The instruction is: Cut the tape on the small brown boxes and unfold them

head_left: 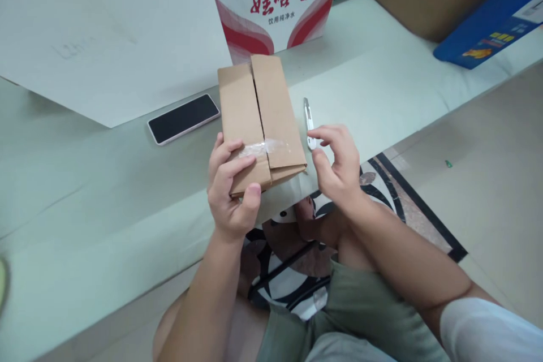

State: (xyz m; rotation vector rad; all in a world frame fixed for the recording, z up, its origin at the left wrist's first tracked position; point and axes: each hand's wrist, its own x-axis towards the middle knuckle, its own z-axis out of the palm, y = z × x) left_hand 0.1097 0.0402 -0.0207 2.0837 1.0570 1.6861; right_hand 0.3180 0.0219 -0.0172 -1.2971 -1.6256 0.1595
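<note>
1. A slim white utility knife point(308, 115) lies on a pale green tabletop point(403, 90), just right of a brown rectangular cardboard box point(278, 107), its long axis running away from the person.
2. The right hand point(339, 164), the nearer, brings narrowly parted thumb and forefinger to its near end; whether they pinch, one cannot tell.
3. The left hand point(231, 192) grips the box's near-left corner.

I've only got the head cam, looking forward and steeply down over lap point(360, 300) and bench point(106, 220), pretty close to the cardboard box point(242, 110).
</note>
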